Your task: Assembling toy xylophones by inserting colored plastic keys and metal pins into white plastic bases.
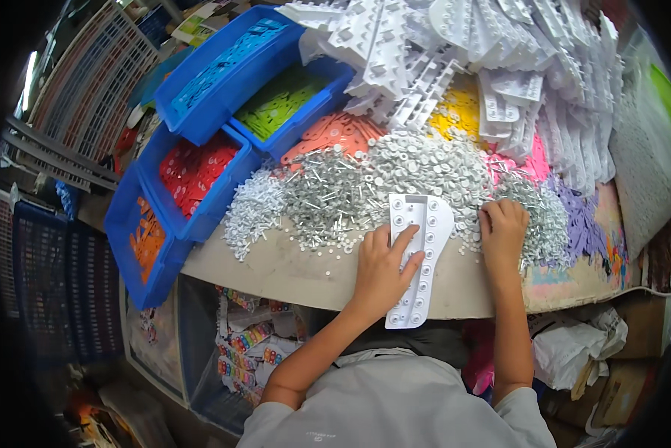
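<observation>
A long white plastic panel [417,299] with two rows of round studs and a channel down its middle lies at the table's front edge, its near end jutting past it. My left hand [384,272] grips it from the left, with index finger and thumb over the channel and the other fingers bent by its side. My right hand [506,228] is closed in a pinch at the near left side of a heap of small silvery parts [541,216]; whatever sits between the fingertips is too small to make out. Small white round caps [432,168] are piled beyond the panel.
Blue bins hold red [197,175], orange [147,239], green [283,101] and blue [227,63] flat pieces at left. Metal pins [328,190] and small white parts [253,209] form heaps. White panels [485,37] are stacked at the back; purple pieces [583,224] lie right.
</observation>
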`<control>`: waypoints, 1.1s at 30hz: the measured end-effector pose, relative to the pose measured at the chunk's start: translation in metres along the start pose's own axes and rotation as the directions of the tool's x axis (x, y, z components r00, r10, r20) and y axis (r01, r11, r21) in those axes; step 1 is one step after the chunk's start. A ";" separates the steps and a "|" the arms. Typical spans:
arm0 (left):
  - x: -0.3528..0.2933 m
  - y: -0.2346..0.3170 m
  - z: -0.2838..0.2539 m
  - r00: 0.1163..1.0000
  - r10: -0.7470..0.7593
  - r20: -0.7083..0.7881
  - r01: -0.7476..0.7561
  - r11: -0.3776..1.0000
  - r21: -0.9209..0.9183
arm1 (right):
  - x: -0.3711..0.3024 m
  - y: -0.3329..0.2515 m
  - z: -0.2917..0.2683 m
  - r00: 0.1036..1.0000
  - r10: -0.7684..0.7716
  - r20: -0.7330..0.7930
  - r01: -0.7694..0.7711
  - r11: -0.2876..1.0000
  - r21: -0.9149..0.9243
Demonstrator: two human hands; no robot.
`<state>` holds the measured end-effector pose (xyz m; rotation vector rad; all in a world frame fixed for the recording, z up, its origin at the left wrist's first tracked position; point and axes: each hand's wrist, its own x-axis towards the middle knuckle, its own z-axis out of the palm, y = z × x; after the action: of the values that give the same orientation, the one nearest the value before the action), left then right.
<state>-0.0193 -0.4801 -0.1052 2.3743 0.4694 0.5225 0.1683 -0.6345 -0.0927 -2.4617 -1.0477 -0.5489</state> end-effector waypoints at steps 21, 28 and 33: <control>0.050 -0.060 -0.044 0.960 0.276 0.052 -0.275 0.886 0.374 | -0.002 0.006 -0.007 0.999 0.038 -0.015 -0.038 0.999 -0.006; 0.054 -0.065 -0.049 0.943 0.301 0.140 -0.332 0.851 0.407 | -0.007 0.000 -0.020 0.997 0.002 0.082 -0.006 0.998 0.056; 0.055 -0.057 -0.047 0.945 0.325 0.036 -0.311 0.860 0.404 | -0.003 -0.001 -0.005 0.998 0.028 0.047 -0.030 0.998 0.052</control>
<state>-0.0062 -0.3893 -0.0966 2.8739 0.2079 0.6667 0.1647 -0.6384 -0.0901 -2.4502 -1.0294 -0.4509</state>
